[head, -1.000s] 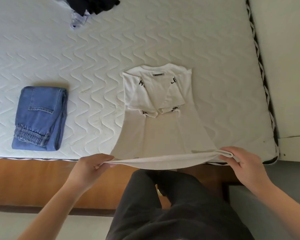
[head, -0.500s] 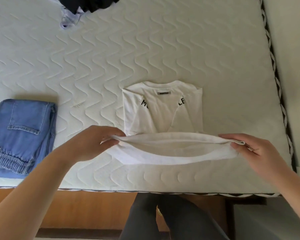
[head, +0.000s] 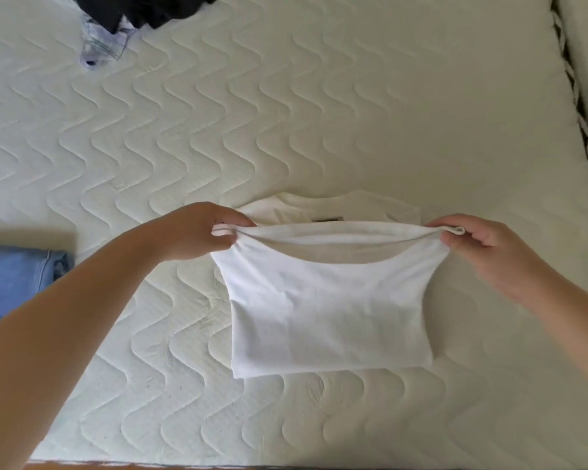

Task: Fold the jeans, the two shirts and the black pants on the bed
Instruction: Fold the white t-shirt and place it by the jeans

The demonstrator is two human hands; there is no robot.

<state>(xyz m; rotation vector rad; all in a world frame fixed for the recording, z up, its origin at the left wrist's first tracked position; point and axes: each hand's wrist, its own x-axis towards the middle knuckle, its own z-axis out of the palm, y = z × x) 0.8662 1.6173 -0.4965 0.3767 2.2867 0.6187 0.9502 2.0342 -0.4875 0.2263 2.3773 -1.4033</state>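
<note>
A white T-shirt [head: 326,310] lies on the quilted mattress [head: 286,113], doubled over so its hem reaches up near the collar. My left hand [head: 201,230] pinches the hem's left corner and my right hand [head: 472,242] pinches the right corner, both held just above the collar. Folded blue jeans [head: 14,283] sit at the left edge, partly behind my left forearm. Black pants [head: 150,8] lie crumpled at the top left, on top of a pale patterned shirt [head: 102,45].
The mattress's patterned border [head: 577,106] runs down the right side. A wooden bed frame [head: 150,466] shows along the bottom edge.
Both hands carried the shirt's hem from the bed's near edge up over the body to the collar, covering the folded sleeves and lettering. The view shifted forward over the bed.
</note>
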